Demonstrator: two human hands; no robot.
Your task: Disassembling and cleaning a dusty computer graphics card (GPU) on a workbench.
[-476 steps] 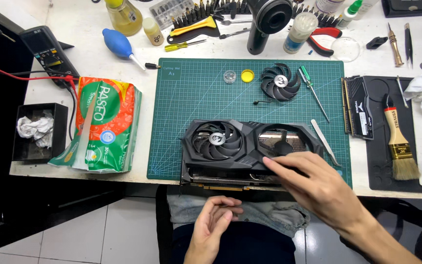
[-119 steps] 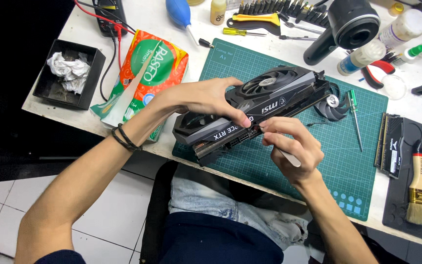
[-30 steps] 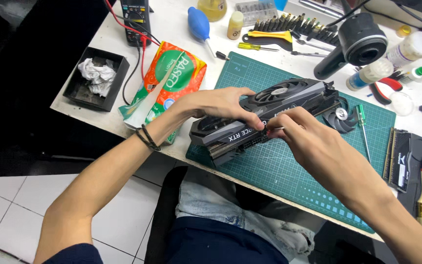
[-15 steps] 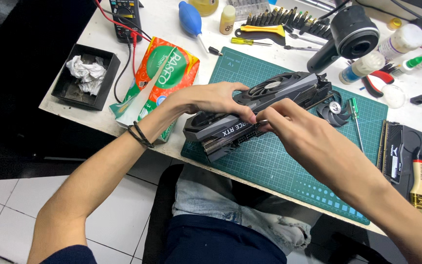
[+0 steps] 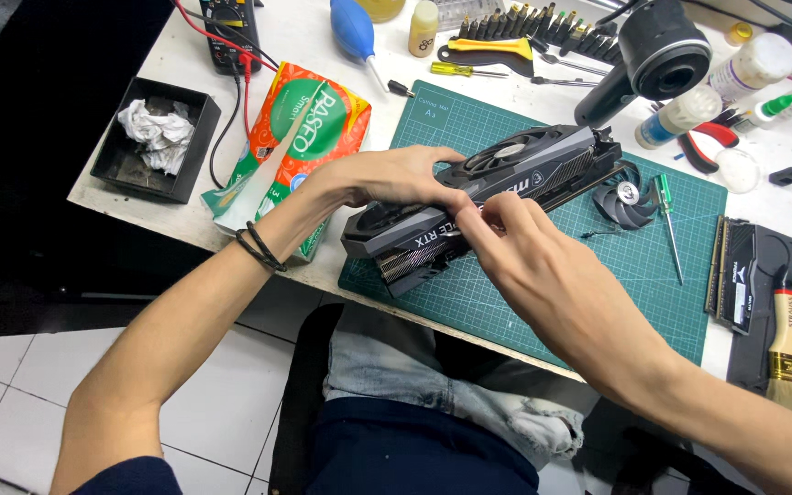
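A black dual-fan graphics card [image 5: 543, 170] stands tilted on its long edge on the green cutting mat [image 5: 588, 293]. My left hand [image 5: 396, 179] grips its near end from above, fingers curled over the fan shroud. My right hand [image 5: 533, 252] pinches at the card's side face near the middle, fingertips pressed together against the shroud. A loose black fan [image 5: 627, 200] lies on the mat just right of the card, beside a green-handled screwdriver [image 5: 666, 220].
An orange and green tissue pack [image 5: 300, 124] lies left of the mat. A black tray with crumpled paper [image 5: 153, 137] sits at the table's left edge. A black blower [image 5: 653, 55], bottles, a blue air bulb [image 5: 352, 32], memory sticks [image 5: 740, 275] and a brush [image 5: 786, 353] surround the mat.
Over the last second both hands stay on the card. My right hand's fingertips have shifted slightly left along its side face. The view has drifted a little.
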